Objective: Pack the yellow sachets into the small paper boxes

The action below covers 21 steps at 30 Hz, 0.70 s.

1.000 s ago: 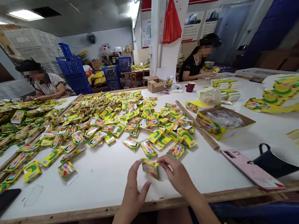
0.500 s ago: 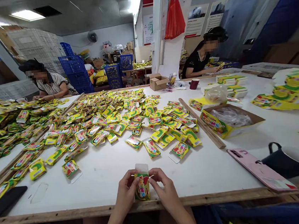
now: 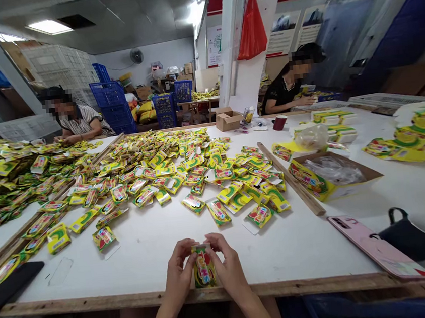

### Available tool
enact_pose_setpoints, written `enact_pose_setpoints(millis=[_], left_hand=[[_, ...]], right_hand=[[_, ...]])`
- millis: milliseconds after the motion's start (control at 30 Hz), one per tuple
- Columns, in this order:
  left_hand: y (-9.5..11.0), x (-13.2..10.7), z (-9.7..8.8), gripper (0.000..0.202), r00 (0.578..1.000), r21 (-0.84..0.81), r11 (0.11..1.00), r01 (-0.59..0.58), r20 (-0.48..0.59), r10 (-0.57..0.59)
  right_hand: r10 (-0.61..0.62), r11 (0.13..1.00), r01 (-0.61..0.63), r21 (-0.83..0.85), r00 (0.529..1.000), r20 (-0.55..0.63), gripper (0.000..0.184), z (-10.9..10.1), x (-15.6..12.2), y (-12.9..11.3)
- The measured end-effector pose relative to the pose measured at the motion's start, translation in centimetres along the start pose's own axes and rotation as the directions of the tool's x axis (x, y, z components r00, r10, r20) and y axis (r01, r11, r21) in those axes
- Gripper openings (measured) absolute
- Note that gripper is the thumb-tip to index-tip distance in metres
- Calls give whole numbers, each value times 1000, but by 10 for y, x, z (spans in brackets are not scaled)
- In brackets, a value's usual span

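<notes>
A small yellow and green packet stands upright near the table's front edge, pinched between both my hands. My left hand grips its left side and my right hand grips its right side, fingers closed at its top. Just beyond lie more loose packets of the same kind, and a big heap of packets spreads across the white table.
A wooden strip divides the table; right of it sit an open cardboard box, a pink phone and a black bag. A dark flat object lies at the left front. Two other people work at the far side.
Both hands brought the packet from the table toward me and turned it upright. Its white top flap, seen half a second ago, is now folded down under my fingers.
</notes>
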State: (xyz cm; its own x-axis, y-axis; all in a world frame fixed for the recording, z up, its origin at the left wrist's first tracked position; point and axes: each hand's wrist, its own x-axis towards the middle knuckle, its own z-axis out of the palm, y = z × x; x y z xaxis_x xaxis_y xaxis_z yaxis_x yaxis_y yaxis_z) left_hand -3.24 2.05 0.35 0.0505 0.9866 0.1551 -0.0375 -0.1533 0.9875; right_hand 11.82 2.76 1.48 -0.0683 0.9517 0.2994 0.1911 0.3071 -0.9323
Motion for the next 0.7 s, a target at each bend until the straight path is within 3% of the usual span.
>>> enact_pose_setpoints(millis=[100,200,467,700], left_hand=[[8,0,0,18,998,112,993,-33,57,27],[12,0,1,20,999,132,991,-34,34,30],[7,6,4,28,995,91,992,93,-51,-89],[5,9,4,28,993,84,990,114,-55,-109]], right_hand=[[-61,997,63,-33,996,68,12,-3,0,-2],[-68,997,69,-19,996,64,15,-4,0,-5],[52,995,-55,-85,998,-27,14,1,6,-7],[120,993,-120,-13,993,-2,21,1,8,-10]])
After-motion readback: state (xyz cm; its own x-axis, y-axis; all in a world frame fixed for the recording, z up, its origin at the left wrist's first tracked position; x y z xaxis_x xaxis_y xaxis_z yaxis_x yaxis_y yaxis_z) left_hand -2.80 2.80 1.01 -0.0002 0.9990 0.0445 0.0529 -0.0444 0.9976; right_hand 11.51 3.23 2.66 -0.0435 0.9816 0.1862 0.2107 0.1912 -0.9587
